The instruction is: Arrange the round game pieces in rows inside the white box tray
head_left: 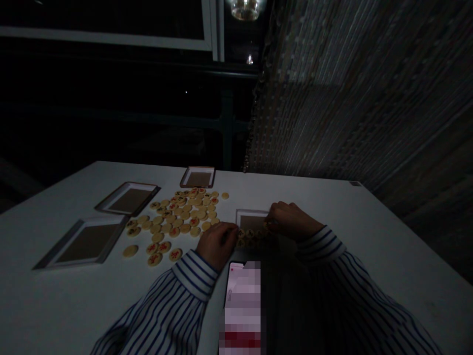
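Both hands are at a small open box (252, 213) with wooden xiangqi pieces (250, 233) set in rows along its near side. My left hand (218, 241) is at the box's left end, its fingers curled together beside the pieces. What those fingers hold, if anything, is hidden. Over the box's right end, my right hand (291, 219) pinches a xiangqi piece (265, 226), partly covered by the fingers. To the left lies a loose spread of round xiangqi pieces (185, 215), some showing red or black characters, many blank side up.
Three other shallow boxes stand on the white table (369, 261): a far box (199, 178), a middle-left box (129, 199) and a near-left box (88, 241). A lit phone (236, 296) is in front of me. A bead curtain (314, 98) hangs behind the right side.
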A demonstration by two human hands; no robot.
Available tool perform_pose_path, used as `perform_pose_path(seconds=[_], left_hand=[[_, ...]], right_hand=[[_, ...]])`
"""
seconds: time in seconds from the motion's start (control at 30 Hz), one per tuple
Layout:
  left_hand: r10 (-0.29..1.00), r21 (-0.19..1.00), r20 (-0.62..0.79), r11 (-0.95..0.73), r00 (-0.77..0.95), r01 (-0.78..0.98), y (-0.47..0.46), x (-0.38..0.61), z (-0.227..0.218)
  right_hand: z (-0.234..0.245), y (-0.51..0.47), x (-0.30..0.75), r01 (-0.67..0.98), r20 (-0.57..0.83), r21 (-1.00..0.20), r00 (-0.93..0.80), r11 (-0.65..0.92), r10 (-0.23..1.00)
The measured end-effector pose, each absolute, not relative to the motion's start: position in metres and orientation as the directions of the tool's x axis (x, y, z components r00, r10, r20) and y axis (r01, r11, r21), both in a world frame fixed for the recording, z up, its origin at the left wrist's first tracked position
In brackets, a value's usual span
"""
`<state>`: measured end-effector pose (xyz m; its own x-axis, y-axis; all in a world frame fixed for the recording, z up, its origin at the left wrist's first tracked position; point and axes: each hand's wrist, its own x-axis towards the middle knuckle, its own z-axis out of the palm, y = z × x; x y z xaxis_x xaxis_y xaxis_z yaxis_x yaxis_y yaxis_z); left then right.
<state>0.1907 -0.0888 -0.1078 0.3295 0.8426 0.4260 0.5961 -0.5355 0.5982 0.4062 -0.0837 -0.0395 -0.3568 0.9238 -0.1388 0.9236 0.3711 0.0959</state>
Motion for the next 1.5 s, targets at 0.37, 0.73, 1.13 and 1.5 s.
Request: perform_pose_path(seconds=[0.37, 0.73, 1.13, 1.5], left_hand=[[0.847, 0.599, 0.411, -0.529, 0.337, 0.601, -0.089, 0.19, -0.106], [0.858, 0.606, 0.384, -0.513, 0.341, 0.608, -0.089, 0.191, -0.106], [0.846, 0.608, 0.417, -0.531, 0.333, 0.59, -0.089, 0.19, -0.106], [0.848, 0.618, 0.455, -0.52, 0.27, 0.591, -0.088, 0.186, -0.104]], right_hand=[[-0.036, -0.086, 0.404, 0.924, -0.145, 0.099, -0.354, 0.369, 0.924], [-0.037, -0.086, 0.402, 0.923, -0.14, 0.114, -0.351, 0.368, 0.926], [-0.028, -0.088, 0.408, 0.925, -0.105, 0.085, -0.361, 0.37, 0.927], [-0.014, -0.091, 0.415, 0.926, 0.027, 0.08, -0.372, 0.368, 0.928]])
